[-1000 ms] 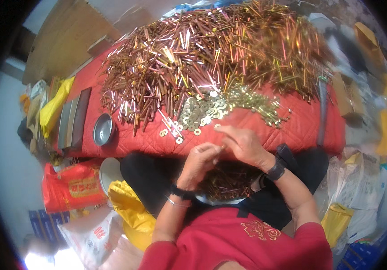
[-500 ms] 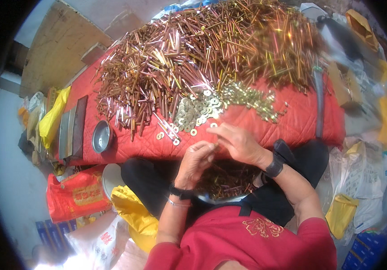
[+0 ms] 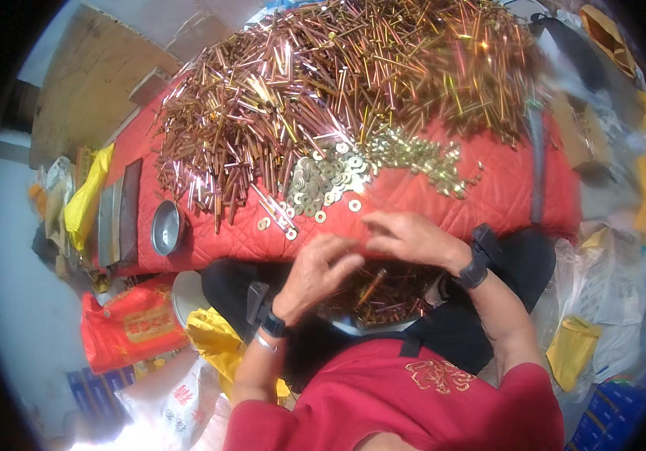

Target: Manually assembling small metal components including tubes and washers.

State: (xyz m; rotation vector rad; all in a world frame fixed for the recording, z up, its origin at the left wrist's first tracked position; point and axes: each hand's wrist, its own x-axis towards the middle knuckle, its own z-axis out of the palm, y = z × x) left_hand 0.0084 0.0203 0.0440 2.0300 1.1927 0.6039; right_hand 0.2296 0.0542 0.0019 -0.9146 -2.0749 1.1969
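Red quilted cloth [image 3: 443,203] covers the table, bright daylight glinting across it. Wooden board [image 3: 90,83] leans upper left beside pale grey floor [image 3: 15,301]. Yellow bag [image 3: 86,199] and red printed sack [image 3: 131,331] sit left of the table. Clear plastic bags [image 3: 608,278] and yellow packets [image 3: 572,349] crowd the right side.

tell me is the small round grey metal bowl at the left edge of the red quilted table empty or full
Empty as far as it shows: the small round grey metal bowl sits upright on the red quilted table, its bare inner surface showing, no rods or washers in it.
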